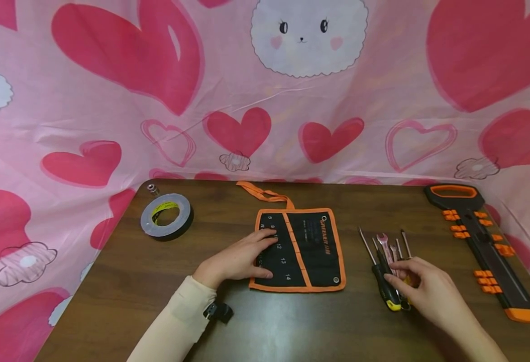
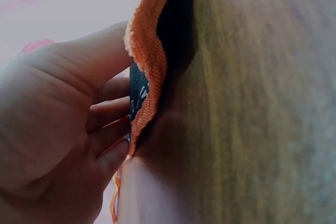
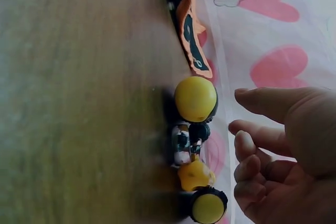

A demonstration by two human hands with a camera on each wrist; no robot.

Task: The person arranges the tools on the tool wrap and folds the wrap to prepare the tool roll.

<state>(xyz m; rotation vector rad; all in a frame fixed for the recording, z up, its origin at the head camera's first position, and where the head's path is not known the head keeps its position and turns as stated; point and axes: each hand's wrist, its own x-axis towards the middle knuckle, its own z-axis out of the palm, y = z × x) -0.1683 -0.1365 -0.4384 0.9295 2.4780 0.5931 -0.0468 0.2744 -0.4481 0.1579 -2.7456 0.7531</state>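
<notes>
A black tool pouch (image 1: 316, 251) with orange trim and printed numbers lies on the table. My left hand (image 1: 239, 256) rests on its left side, fingers spread; in the left wrist view the thumb touches the orange edge (image 2: 149, 61). To the right lies a cluster of tools: a black-and-yellow screwdriver (image 1: 386, 287), a wrench (image 1: 384, 242) and several others, partly covered by my right hand (image 1: 427, 287). In the right wrist view that hand is just above the yellow handle ends (image 3: 195, 99), its thumb and fingers apart with nothing between them.
A roll of tape (image 1: 185, 221) and a small metal socket (image 1: 152, 189) lie at the back left. An orange strap (image 1: 265, 193) trails behind the pouch. A black rack with orange clips (image 1: 491, 256) lies at the right. Heart-printed cloth (image 1: 237, 90) hangs behind the table.
</notes>
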